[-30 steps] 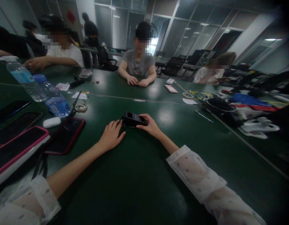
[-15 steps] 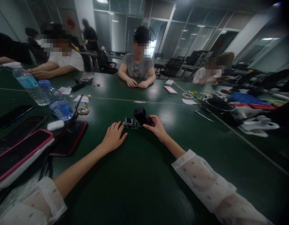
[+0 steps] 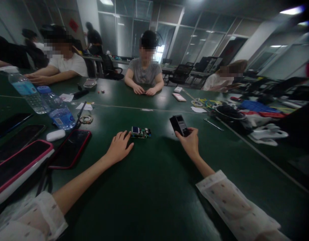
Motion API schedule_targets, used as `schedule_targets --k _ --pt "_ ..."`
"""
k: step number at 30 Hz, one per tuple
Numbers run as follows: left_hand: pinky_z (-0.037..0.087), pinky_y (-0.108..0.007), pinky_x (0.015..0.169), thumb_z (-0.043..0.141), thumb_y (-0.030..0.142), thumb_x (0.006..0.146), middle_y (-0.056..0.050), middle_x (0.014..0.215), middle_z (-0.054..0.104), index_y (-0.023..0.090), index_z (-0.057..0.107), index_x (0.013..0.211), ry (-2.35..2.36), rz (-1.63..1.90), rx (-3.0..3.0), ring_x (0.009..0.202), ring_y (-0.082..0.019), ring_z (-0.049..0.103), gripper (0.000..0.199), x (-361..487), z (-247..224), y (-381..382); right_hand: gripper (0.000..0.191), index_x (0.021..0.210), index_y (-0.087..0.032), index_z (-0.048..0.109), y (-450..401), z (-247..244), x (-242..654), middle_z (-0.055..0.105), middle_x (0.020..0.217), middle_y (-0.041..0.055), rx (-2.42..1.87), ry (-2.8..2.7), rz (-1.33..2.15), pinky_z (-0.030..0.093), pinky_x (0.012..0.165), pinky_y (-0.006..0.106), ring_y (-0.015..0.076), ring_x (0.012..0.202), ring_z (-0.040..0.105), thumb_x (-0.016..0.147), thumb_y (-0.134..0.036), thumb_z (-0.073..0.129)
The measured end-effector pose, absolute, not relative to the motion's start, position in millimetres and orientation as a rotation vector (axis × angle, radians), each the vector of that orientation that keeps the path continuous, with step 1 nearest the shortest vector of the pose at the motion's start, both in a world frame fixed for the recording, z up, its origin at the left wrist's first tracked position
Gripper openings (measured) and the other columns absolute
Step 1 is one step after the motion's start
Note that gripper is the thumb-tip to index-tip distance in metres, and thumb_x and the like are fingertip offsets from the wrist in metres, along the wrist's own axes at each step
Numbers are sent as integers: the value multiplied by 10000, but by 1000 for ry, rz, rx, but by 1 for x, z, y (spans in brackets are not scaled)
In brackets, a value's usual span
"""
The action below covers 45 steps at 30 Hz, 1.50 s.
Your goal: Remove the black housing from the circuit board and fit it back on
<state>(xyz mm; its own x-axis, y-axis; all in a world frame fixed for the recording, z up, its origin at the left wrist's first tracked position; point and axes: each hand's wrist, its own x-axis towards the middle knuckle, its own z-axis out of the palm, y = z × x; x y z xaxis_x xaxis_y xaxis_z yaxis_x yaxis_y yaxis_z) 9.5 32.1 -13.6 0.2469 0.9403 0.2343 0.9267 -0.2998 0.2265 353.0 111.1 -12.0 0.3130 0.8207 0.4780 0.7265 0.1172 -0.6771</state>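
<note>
At the far left edge of the green table (image 3: 149,187) lies a pink-rimmed phone (image 3: 17,164), with a red-rimmed phone (image 3: 70,148) beside it and two water bottles (image 3: 44,102) behind. The left hand (image 3: 118,149) rests flat on the table, fingers loosely spread, fingertips touching the near end of a small green circuit board (image 3: 140,132). To the right, well apart from the board, the right hand (image 3: 189,142) grips a black casing (image 3: 179,125), fingers curled around its lower end, tilting it upward off the table.
</note>
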Motion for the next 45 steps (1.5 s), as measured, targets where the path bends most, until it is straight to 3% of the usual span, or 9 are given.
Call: schedule_targets --k 9,18,22,29,45 --pt "328 -522 1057 332 489 960 -135 1470 373 167 351 1425 1828 529 2440 1347 -311 317 567 9 -15 33 618 1061 -128 452 116 -25 359 600 937 157 -1853 -1497 16 491 711 428 295 816 600 653 -545 656" --pt "324 -523 1060 342 479 959 -137 1471 370 163 349 1425 1836 521 2427 1351 -309 310 564 10 -16 33 685 1155 -87 430 116 -31 361 496 1145 221 -1751 -1650 -187 425 864 485 348 1038 479 696 -554 632" --pt "328 -520 1053 337 488 959 -130 1465 378 177 337 1429 1829 540 2440 1344 -307 316 563 10 -17 33 674 1168 -79 423 120 -35 362 477 1127 209 -1688 -1645 -236 390 915 497 335 1046 450 732 -559 608" --pt "324 -516 1054 331 494 961 -124 1469 372 183 339 1423 1824 534 2441 1348 -304 306 557 9 -18 34 534 1112 -109 467 122 -36 364 499 1062 172 -1683 -1614 -170 419 888 473 306 1003 473 770 -505 579" --pt "332 -518 1060 347 475 961 -139 1472 368 150 357 1417 1835 470 2404 1352 -307 309 560 12 -7 31 535 1142 -95 468 116 -28 360 531 1109 202 -1783 -1607 -100 453 872 462 327 1036 511 740 -423 602"
